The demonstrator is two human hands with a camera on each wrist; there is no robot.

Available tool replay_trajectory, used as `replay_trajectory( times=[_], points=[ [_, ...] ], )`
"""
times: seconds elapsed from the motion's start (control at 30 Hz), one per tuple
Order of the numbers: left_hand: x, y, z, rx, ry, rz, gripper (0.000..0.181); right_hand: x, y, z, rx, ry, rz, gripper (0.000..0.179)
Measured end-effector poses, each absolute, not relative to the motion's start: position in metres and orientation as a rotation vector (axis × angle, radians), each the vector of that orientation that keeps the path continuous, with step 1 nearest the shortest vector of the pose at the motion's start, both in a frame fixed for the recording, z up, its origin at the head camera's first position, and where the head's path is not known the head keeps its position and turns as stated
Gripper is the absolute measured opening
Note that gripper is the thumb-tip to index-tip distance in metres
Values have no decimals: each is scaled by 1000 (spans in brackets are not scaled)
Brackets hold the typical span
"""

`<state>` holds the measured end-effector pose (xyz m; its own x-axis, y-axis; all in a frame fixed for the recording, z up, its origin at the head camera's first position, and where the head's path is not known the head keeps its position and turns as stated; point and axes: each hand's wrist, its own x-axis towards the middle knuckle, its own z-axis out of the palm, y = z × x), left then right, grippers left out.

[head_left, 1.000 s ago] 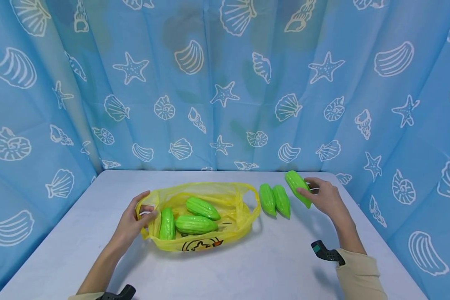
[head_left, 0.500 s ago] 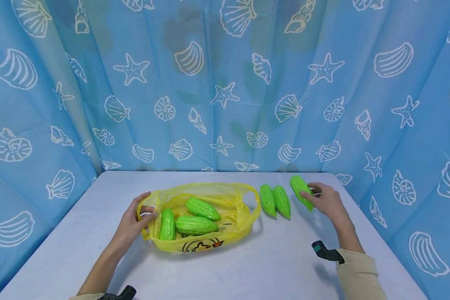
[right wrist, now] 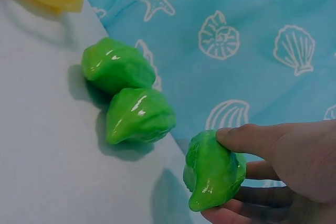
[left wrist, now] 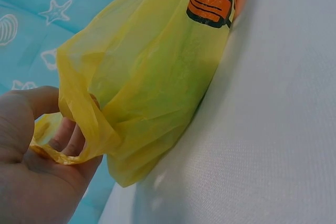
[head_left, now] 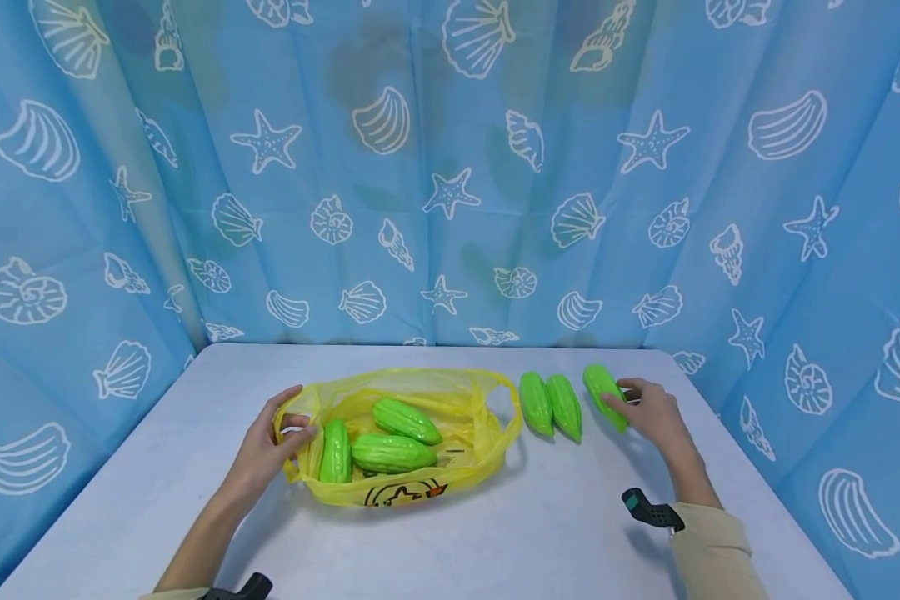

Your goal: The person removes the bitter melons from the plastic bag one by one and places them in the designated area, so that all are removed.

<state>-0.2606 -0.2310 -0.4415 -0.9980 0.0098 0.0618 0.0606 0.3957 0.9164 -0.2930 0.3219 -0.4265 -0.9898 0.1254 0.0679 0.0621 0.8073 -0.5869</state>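
In the head view my left hand (head_left: 262, 442) holds the left handle of a yellow plastic bag (head_left: 468, 477), its fingers curled through the loop. The bag lies with its mouth spread. Inside it are three bright green bitter melons: one upright at the left (head_left: 335, 452), one at the back (head_left: 407, 420), one in front (head_left: 392, 452). My right hand (head_left: 654, 410) grips another bitter melon (right wrist: 212, 169) between thumb and fingers, low over the table's right part. Just left of that are two bitter melons, one (right wrist: 118, 66) nearer the bag and one (right wrist: 140, 116) beside it, side by side.
A white-covered table (head_left: 540, 533) bears everything. Behind it and along both sides hangs a blue curtain (head_left: 450, 250) with white shells and starfish. The bag's right handle (head_left: 512, 421) stands up close to the two bitter melons.
My right hand has come down toward the table with its bitter melon, shifting slightly right and nearer to me. My left hand and the bag stay where they were.
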Motion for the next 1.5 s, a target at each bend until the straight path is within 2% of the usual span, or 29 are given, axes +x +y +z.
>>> replay_trajectory(
  times=[0.57,1.5],
  points=[
    [-261,-231,-442,-65,-2586,-1692,72,-300,317,-444,-161,-2929,925,66],
    [-261,-230,-442,-36,-2603,-1684,73,-298,315,-442,-175,-2958,911,67]
  ],
)
